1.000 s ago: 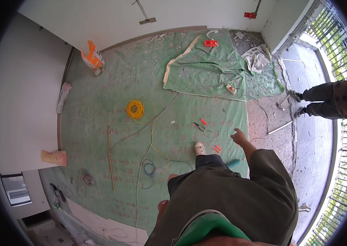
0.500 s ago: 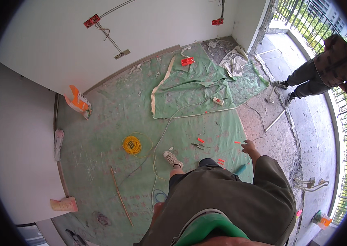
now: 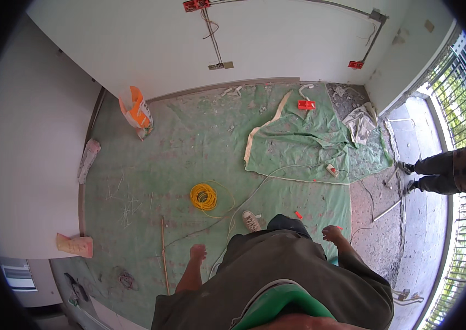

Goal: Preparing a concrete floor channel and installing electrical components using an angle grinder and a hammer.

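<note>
Stepping carefully around the round, bright-yellow cable coil (image 3: 203,197) near frame centre seems wise; the left hand (image 3: 198,252) hangs half-curled, apparently empty; the right hand (image 3: 331,234) curls loosely, any hold unclear.

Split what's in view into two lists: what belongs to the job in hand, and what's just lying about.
Possibly in use, nearest the hands:
small red piece at the right hand; held or not, unclear

Apparently just lying about:
yellow cable coil
thin stick, near the left hand
orange-and-white bag
red box
</note>
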`<state>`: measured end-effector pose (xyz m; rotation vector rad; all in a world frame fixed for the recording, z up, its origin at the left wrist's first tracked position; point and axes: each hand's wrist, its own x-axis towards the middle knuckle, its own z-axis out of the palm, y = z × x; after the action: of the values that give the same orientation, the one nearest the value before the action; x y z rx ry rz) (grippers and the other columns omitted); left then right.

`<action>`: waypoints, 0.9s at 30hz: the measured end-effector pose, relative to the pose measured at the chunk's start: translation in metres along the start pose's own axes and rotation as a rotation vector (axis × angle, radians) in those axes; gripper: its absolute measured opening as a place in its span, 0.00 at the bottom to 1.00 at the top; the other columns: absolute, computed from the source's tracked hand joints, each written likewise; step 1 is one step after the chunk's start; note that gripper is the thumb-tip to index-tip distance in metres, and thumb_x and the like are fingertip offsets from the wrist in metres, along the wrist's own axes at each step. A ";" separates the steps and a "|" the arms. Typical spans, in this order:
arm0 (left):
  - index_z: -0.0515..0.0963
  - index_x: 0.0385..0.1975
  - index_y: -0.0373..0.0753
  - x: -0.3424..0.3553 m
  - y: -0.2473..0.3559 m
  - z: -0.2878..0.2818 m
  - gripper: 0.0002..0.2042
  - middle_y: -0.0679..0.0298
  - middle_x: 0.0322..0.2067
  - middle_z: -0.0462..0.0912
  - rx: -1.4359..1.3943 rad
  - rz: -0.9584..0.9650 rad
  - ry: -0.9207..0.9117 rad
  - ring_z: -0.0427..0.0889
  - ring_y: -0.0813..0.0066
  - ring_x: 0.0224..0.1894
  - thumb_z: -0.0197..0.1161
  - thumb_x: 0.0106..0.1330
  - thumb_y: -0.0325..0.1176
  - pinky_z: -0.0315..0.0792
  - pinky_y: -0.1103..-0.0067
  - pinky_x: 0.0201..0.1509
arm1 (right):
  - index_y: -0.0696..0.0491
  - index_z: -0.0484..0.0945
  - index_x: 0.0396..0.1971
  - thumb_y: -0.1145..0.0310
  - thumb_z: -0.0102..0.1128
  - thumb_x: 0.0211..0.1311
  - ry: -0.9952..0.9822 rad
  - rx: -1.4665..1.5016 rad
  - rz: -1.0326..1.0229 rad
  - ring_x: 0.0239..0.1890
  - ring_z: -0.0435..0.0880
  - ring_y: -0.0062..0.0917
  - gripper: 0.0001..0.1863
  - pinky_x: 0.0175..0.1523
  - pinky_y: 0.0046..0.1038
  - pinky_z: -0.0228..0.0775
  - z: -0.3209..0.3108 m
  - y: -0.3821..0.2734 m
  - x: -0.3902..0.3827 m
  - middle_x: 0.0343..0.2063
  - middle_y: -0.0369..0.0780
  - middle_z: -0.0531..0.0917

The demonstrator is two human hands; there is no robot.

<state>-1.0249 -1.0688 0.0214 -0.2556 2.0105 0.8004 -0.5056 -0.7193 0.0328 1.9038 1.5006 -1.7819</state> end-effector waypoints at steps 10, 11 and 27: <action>0.75 0.34 0.40 0.062 0.146 0.032 0.10 0.68 0.25 0.75 0.076 0.119 -0.101 0.74 0.78 0.25 0.58 0.58 0.38 0.68 0.80 0.23 | 0.51 0.78 0.34 0.68 0.65 0.35 -0.163 -1.138 -0.808 0.36 0.81 0.33 0.18 0.38 0.32 0.74 -0.001 -0.042 0.080 0.31 0.40 0.81; 0.75 0.34 0.40 0.062 0.156 0.041 0.10 0.68 0.25 0.75 0.090 0.142 -0.068 0.74 0.78 0.25 0.58 0.58 0.38 0.68 0.80 0.23 | 0.49 0.78 0.33 0.66 0.65 0.31 -0.188 -1.148 -0.662 0.40 0.80 0.34 0.20 0.42 0.33 0.73 -0.004 -0.044 0.095 0.32 0.40 0.81; 0.72 0.23 0.40 0.103 0.314 0.137 0.07 0.58 0.22 0.76 0.977 0.638 -0.118 0.79 0.60 0.27 0.54 0.55 0.35 0.70 0.70 0.26 | 0.60 0.78 0.33 0.65 0.56 0.52 0.246 -0.014 -0.321 0.24 0.82 0.26 0.14 0.32 0.28 0.72 -0.161 -0.395 0.291 0.24 0.42 0.81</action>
<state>-1.1348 -0.7280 0.0244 0.9977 2.1362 0.1001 -0.7317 -0.2557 0.0426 2.0305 1.9965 -1.6925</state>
